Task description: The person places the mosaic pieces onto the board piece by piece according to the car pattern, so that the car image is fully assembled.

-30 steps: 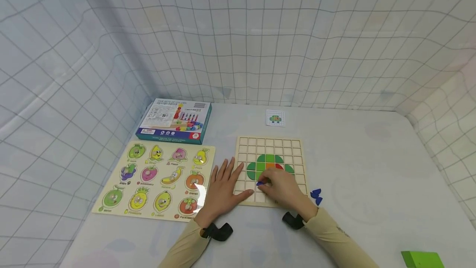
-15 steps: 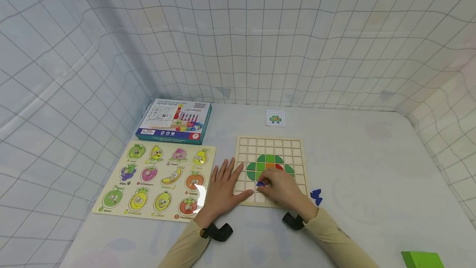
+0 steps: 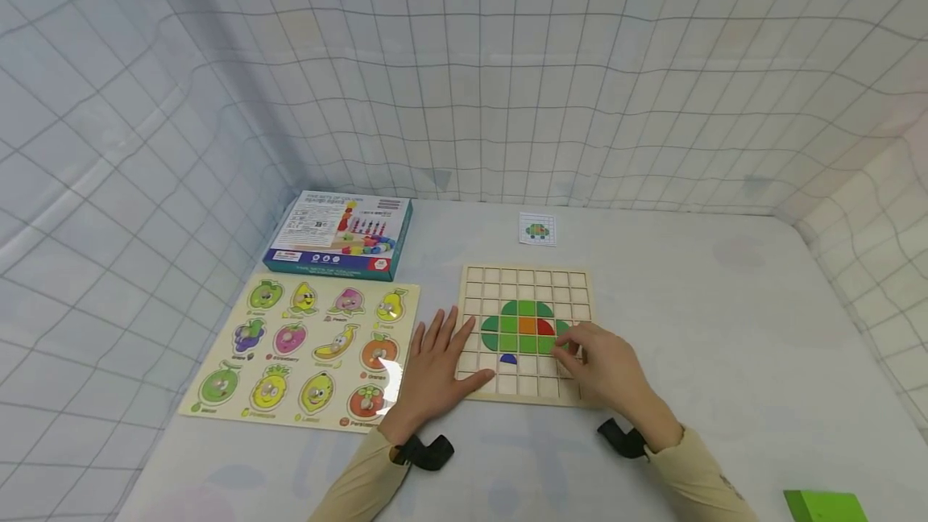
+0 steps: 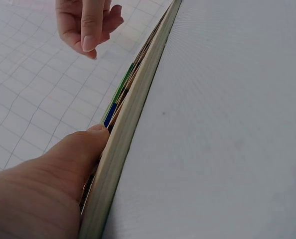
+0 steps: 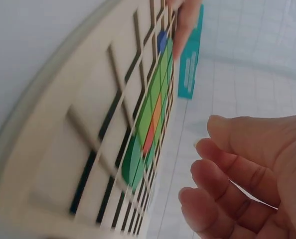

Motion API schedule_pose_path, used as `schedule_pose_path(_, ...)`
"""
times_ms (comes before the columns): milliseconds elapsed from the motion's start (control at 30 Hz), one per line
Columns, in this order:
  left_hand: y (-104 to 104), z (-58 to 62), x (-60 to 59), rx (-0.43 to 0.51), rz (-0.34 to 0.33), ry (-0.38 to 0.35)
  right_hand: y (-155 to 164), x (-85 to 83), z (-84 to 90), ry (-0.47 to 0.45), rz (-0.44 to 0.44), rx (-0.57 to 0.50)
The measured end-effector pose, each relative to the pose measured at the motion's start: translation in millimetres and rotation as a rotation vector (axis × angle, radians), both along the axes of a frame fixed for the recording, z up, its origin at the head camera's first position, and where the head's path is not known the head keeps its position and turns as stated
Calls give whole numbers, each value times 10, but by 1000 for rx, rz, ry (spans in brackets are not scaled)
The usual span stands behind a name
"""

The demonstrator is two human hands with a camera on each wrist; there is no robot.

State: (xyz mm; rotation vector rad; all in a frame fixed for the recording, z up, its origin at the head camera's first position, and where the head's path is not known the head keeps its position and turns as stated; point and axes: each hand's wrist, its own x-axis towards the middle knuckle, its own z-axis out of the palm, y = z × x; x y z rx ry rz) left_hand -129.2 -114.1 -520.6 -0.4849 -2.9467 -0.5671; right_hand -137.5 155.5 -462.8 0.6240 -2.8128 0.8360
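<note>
A square wooden grid board (image 3: pixel 474 290) lies on the table in the head view. Green tiles (image 3: pixel 510 341), an orange tile (image 3: pixel 527 325) and a red tile (image 3: pixel 544 327) form a rounded shape in its cells. A blue half-round tile (image 3: pixel 508 359) sits in a cell below that shape. My left hand (image 3: pixel 435 373) rests flat with spread fingers on the board's left edge. Over the board's right side hovers my right hand (image 3: pixel 609 365), its fingers loosely bent. Its fingertips hold nothing in the right wrist view, where the hand (image 5: pixel 247 174) is apart from the board.
Behind the board lies a small pattern card (image 3: pixel 537 229). A fruit puzzle board (image 3: pixel 326 393) is at the left, with a toy box (image 3: pixel 337 236) behind it. A green block (image 3: pixel 824 506) stands at the front right.
My right hand has let go of the blue tile, which stays in its cell, and has moved right. It now covers the spot where loose blue tiles lay. The left hand is still.
</note>
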Motion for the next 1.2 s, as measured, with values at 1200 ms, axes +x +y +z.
schedule_pose_path(1200,-11,20,8,17,-9,-1,828,116,-198,-220,3,-13)
